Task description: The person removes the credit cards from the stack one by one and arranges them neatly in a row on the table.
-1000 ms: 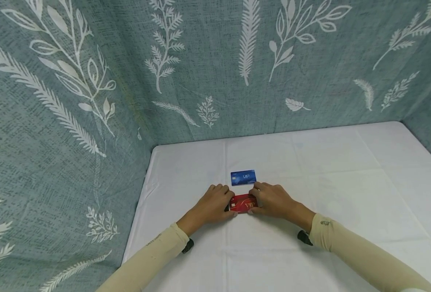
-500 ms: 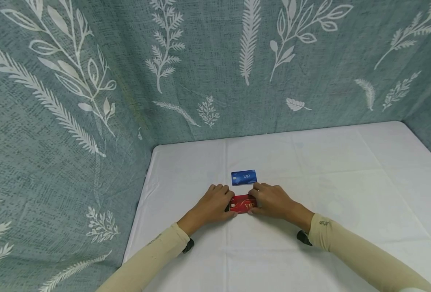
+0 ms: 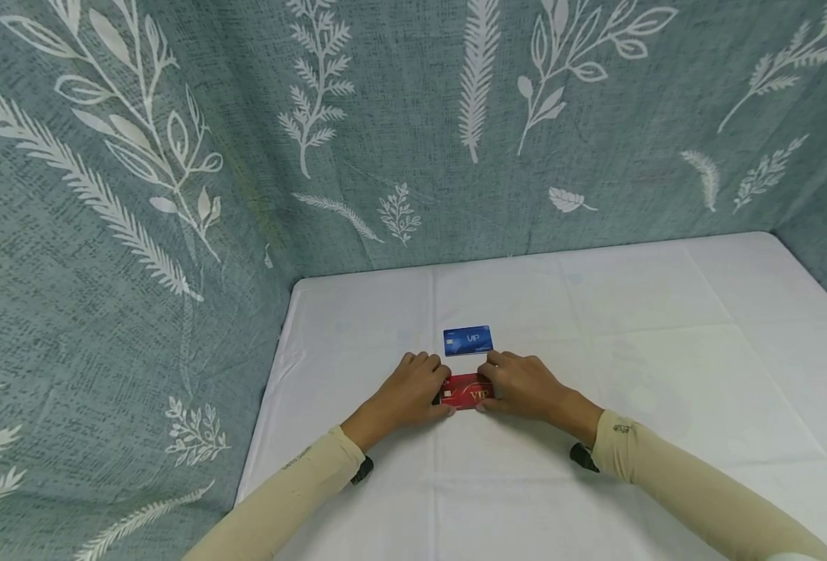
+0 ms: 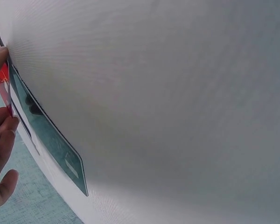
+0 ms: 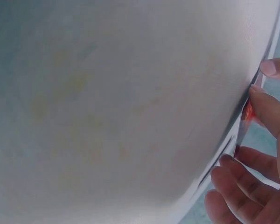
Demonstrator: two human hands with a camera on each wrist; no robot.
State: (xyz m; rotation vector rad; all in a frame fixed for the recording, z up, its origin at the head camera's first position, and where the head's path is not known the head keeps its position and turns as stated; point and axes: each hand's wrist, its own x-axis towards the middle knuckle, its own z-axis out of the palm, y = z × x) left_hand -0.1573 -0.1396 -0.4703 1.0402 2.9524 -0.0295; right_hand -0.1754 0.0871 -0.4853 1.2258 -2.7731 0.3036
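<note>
A red card (image 3: pixel 464 391) printed "VIP" lies between both hands in the head view. My left hand (image 3: pixel 412 391) pinches its left end between thumb and fingers, and my right hand (image 3: pixel 526 386) pinches its right end the same way. Just beyond, a blue "VIP" card (image 3: pixel 467 340) lies flat on the white table; my right fingers come close to its near right corner. Beside my left fingers, the left wrist view shows a flat, dark-edged glossy slab (image 4: pixel 51 135) with rounded corners. From above, my left hand hides most of this slab.
A white cloth covers the table (image 3: pixel 638 335). A green curtain (image 3: pixel 413 140) with white leaf prints hangs along its back and left sides. Small black wrist cameras (image 3: pixel 584 457) sit under both sleeves.
</note>
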